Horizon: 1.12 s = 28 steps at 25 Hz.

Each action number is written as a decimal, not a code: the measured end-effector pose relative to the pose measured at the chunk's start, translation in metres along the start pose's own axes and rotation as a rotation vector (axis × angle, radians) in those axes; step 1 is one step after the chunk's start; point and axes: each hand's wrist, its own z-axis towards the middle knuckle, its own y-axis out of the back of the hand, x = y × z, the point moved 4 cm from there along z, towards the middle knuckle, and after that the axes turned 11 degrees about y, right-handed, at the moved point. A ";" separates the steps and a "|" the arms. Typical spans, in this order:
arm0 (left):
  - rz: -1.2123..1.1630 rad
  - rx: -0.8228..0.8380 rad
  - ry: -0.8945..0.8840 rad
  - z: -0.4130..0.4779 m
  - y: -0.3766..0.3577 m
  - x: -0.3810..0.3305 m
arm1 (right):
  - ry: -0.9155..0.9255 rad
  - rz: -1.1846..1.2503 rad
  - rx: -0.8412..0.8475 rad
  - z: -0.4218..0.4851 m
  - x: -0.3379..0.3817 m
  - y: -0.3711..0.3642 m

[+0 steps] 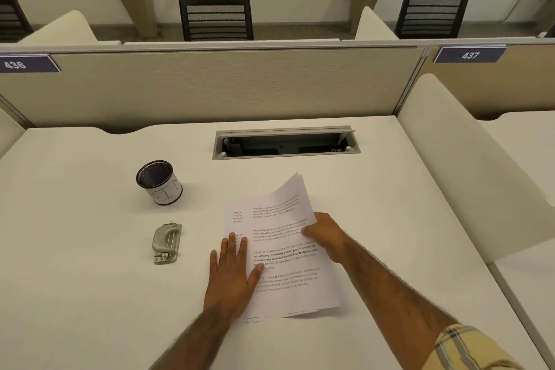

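Right of the hole punch [167, 243] on the counter [90, 279], the left hand [229, 275], fingers flat, pins the paper stack [288, 258] so the right hand [326, 237], fingers curled round its raised edge, can likely square the sheets.

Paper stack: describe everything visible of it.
The stack is several thin white sheets printed with short blocks of black text, one partly bold. It lies on the white desk, slightly askew, its sheets not squared: edges fan out along the near side. The far end is lifted and curls up. The left hand presses flat on its left edge; the right hand grips its right edge, thumb on top.
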 end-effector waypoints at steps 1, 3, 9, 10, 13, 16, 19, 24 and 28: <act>-0.056 0.008 0.009 0.000 0.005 0.000 | 0.004 0.029 -0.020 -0.005 0.000 0.003; -0.236 -0.020 0.042 0.002 0.020 0.001 | 0.045 0.102 -0.044 -0.013 0.001 0.013; -1.163 0.183 0.276 0.021 0.084 -0.004 | 0.195 0.316 -0.066 -0.040 0.025 0.047; -1.208 0.222 0.223 0.021 0.096 -0.011 | 0.225 0.341 -0.080 -0.044 0.030 0.050; -1.282 0.295 0.061 0.014 0.122 -0.036 | 0.315 0.392 -0.115 -0.055 0.044 0.054; -1.279 0.216 -0.018 0.008 0.139 -0.054 | 0.368 0.394 -0.147 -0.063 0.054 0.050; -1.263 0.183 -0.073 0.002 0.150 -0.064 | 0.413 0.373 -0.163 -0.069 0.063 0.048; -1.262 0.141 -0.149 -0.006 0.168 -0.069 | 0.558 0.288 -0.157 -0.073 0.080 0.051; -1.191 0.182 -0.106 -0.006 0.151 -0.066 | 0.542 0.228 -0.127 -0.069 0.060 0.047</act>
